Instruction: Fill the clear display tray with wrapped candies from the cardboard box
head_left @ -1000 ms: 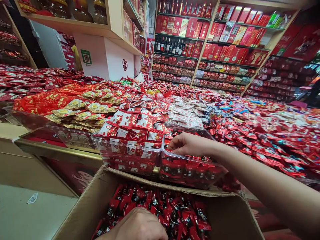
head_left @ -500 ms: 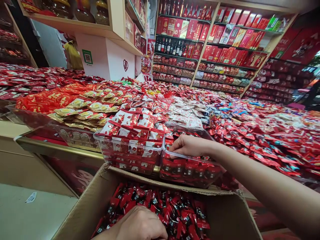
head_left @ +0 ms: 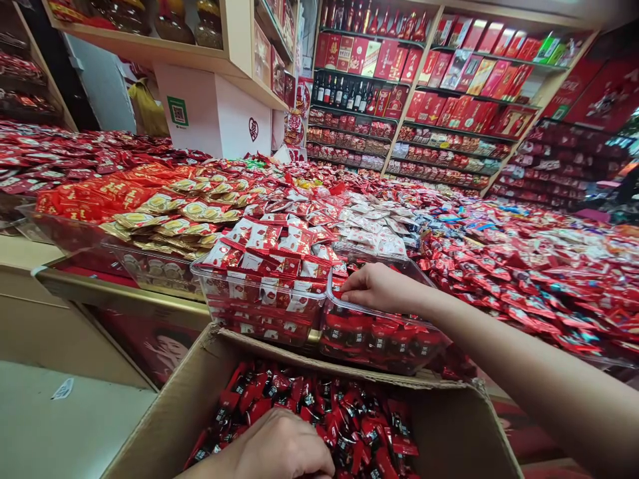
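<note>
Left hand: my left hand [head_left: 279, 449] is sunk among the candies [head_left: 344, 416] in the box [head_left: 449, 426], knuckles up. The fingers curl down into the pile, so I cannot tell whether they are clamped on anything.

Right hand: my right hand [head_left: 377, 287] reaches over the near wall of the tray [head_left: 384, 336], fingers [head_left: 352, 287] together and bent down onto the red packets inside. Whether they pinch one I cannot tell.

Where the candies lie: loose in the box, directly under my left hand and just below the tray's front edge. The same dark-red kind fills the tray only partway.

Direction: the tray sits up and ahead of the box, nearly touching its far flap. Its long axis runs left to right across my view.

Nearer hand: left for the box, right for the tray.

Beside: a fuller tray of red-and-white packets [head_left: 264, 266] touches the tray on its left.
</note>
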A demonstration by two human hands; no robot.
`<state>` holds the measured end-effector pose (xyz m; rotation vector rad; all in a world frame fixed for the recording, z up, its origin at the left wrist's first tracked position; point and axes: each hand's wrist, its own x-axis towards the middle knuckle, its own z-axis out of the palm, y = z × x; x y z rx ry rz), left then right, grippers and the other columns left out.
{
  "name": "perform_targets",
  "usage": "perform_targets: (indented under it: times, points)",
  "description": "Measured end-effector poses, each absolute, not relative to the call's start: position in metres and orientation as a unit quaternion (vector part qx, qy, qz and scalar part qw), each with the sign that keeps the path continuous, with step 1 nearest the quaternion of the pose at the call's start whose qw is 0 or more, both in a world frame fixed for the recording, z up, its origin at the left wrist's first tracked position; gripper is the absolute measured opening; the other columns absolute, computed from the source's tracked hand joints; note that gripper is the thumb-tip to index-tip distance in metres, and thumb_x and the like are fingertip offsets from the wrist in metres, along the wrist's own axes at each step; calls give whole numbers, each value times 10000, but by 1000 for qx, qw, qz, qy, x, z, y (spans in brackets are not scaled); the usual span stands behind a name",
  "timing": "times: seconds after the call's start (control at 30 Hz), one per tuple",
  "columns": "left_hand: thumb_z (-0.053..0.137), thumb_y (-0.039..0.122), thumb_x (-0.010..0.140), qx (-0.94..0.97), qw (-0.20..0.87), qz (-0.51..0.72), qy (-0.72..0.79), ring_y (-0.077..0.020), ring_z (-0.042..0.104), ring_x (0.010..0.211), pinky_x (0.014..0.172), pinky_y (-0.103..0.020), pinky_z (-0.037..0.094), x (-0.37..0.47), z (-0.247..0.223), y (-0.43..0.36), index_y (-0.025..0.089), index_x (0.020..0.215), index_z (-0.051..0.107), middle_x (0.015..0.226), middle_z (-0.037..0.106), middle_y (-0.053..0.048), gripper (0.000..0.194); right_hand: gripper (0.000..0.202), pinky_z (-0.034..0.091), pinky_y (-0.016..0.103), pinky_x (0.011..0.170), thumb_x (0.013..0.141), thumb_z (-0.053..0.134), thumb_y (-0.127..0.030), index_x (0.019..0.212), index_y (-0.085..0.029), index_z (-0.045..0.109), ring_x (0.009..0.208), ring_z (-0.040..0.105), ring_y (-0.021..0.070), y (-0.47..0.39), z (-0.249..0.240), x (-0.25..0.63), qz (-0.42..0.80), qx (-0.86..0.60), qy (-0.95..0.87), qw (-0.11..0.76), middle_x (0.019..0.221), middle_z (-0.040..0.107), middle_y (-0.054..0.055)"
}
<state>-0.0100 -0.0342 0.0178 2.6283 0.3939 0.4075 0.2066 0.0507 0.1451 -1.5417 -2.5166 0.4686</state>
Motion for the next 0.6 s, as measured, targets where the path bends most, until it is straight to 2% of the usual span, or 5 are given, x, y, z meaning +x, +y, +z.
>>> perform_targets:
  times: [0.17,0.4,0.6]
  points:
    - [496,219,770,959,215,110,149,-133,584,574,532,-215,386,-9,28,-35,188,786,611,627,639,-3,120,242,402,234,584,735,494,-275,855,-167,675,669,567,153,52,143,208,220,-511,-830,53,764,671,17]
    - [500,219,776,961,214,82,158,-139,598,610,560,-215,401,-11,37,-36,194,825,616,666,654,-3,129,222,379,214,552,730,486,-251,742,-153,686,614,543,139,52,146,200,258,-505,-824,16,679,652,4]
    - [484,210,785,957,224,91,158,-144,597,627,580,-216,399,-12,36,-37,207,831,610,679,658,-6,135,200,378,225,562,709,509,-245,797,-153,663,648,542,145,53,148,200,230,-511,-827,33,733,646,17]
